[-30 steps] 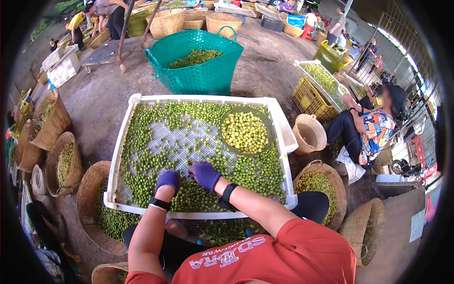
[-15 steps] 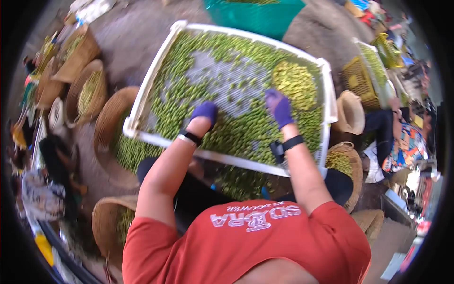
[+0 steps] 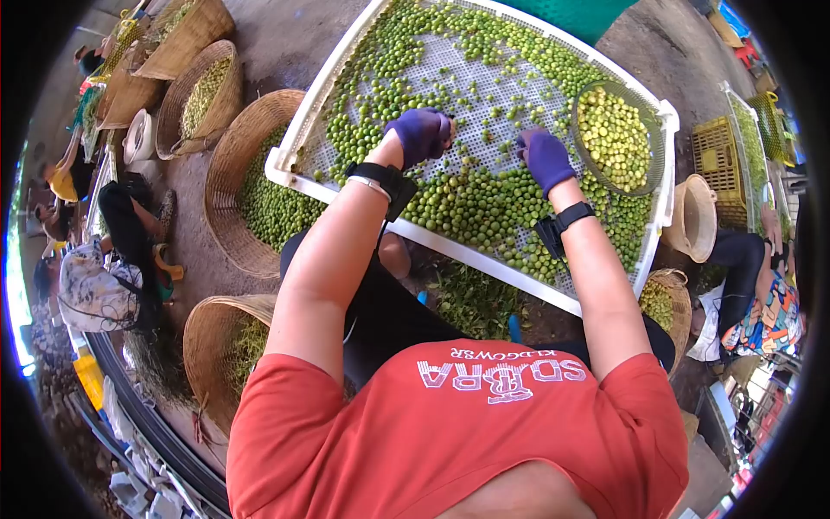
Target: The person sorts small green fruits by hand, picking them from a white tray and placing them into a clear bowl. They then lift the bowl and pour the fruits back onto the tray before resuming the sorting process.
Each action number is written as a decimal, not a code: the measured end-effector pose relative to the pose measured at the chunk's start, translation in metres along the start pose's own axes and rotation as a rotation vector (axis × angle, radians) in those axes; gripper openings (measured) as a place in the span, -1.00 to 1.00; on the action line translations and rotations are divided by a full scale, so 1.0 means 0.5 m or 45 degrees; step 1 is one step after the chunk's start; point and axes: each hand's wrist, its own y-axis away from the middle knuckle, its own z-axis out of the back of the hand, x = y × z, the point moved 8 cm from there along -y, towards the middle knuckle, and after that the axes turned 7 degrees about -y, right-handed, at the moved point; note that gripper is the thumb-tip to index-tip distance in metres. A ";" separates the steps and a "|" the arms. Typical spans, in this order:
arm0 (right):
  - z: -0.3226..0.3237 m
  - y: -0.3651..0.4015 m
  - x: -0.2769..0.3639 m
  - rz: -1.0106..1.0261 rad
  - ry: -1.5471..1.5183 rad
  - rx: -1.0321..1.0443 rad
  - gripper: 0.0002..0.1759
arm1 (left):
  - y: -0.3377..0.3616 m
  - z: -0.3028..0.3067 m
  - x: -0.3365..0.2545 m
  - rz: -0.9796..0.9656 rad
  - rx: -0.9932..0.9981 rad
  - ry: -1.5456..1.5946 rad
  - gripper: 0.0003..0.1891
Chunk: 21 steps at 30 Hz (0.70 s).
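A wide white perforated tray (image 3: 454, 67) holds many small round green fruits (image 3: 471, 203), heaped most thickly along its near side. My left hand (image 3: 422, 137), in a purple glove, is over the left-middle of the tray with its fingers curled inward. My right hand (image 3: 546, 159), gloved the same way, is right of the middle, fingers bent and closed. Whatever either hand may hold is hidden by the fingers. Just right of my right hand, a round mesh basket (image 3: 584, 156) inside the tray contains paler yellow-green fruits (image 3: 614, 130).
Left of the tray stands a large woven basket (image 3: 226, 186) of green fruits, with more woven baskets (image 3: 166, 117) behind. A tan bucket (image 3: 692, 216) and yellow crate (image 3: 716, 160) are to the right. Other people sit at both sides. Leafy debris (image 3: 475, 298) lies below the tray.
My view has shifted, placing the tray higher and farther right in the picture. My right hand has come away from the mesh basket toward the tray's middle. My left hand's fingers now point rightward.
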 end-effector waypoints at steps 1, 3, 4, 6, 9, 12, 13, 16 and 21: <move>0.001 0.000 0.000 -0.042 -0.003 0.027 -0.83 | 0.009 0.007 -0.019 0.049 -0.018 0.125 -0.95; 0.007 -0.004 -0.001 -0.056 -0.154 0.009 -0.83 | 0.002 0.006 -0.019 -0.139 -0.157 0.498 -0.94; 0.013 -0.009 -0.002 -0.068 -0.206 0.008 -0.83 | -0.005 -0.003 -0.003 -0.040 -0.171 0.609 -0.93; 0.018 -0.015 0.000 0.036 -0.246 -0.119 -0.82 | 0.009 -0.008 -0.028 0.354 -0.153 0.756 -0.90; 0.014 -0.028 0.040 0.253 -0.247 -0.173 -0.85 | -0.001 -0.009 -0.073 0.524 -0.156 -0.275 -0.76; -0.016 -0.033 0.052 0.217 -0.138 -0.077 -0.91 | -0.023 -0.074 -0.060 0.328 -0.004 -0.548 -0.74; -0.027 -0.036 0.046 0.187 -0.111 -0.071 -0.91 | -0.015 -0.079 -0.071 0.309 0.002 -0.585 -0.76; -0.033 -0.029 0.037 0.148 -0.106 -0.034 -0.91 | -0.015 -0.096 -0.079 0.364 0.102 -0.648 -0.80; 0.051 -0.007 0.026 0.111 -0.341 -0.123 -0.83 | 0.001 -0.103 -0.105 0.361 0.032 -0.771 -0.79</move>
